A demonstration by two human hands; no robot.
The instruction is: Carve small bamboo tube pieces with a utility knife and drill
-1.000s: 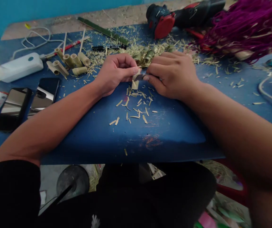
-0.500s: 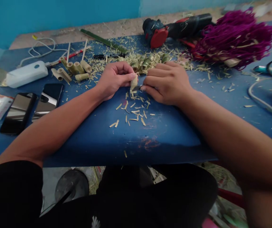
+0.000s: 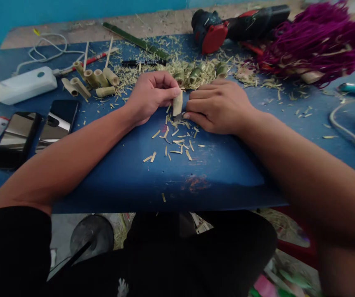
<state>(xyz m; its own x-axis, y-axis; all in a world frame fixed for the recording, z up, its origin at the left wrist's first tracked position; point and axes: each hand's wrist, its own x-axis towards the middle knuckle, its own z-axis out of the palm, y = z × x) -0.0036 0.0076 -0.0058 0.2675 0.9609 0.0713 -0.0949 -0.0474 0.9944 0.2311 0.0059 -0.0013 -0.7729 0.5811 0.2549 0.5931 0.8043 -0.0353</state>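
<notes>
Between thumb and fingers, my left hand [image 3: 157, 95] pinches a short pale bamboo piece [image 3: 178, 104], held upright over the table. My right hand [image 3: 217, 106] is closed around a knife, most of which its fingers hide. Only a short dark knife blade [image 3: 179, 117] shows, at the lower end of the bamboo piece. Thin bamboo shavings [image 3: 177, 142] lie scattered on the blue table just below both hands. Behind them sit several green bamboo pieces [image 3: 197, 74] among a heap of shavings.
Several cut bamboo tubes [image 3: 91, 78] stand and lie at the left, near a white power bank [image 3: 27, 84] and two phones [image 3: 15, 140]. Behind on the right are an angle grinder [image 3: 214, 35] and a bundle of purple string [image 3: 323, 45]. The table's front edge [image 3: 165, 208] runs before my lap.
The bamboo piece now shows its broad pale side and stands straighter, with the blade at its lower end. The whole view has shifted slightly.
</notes>
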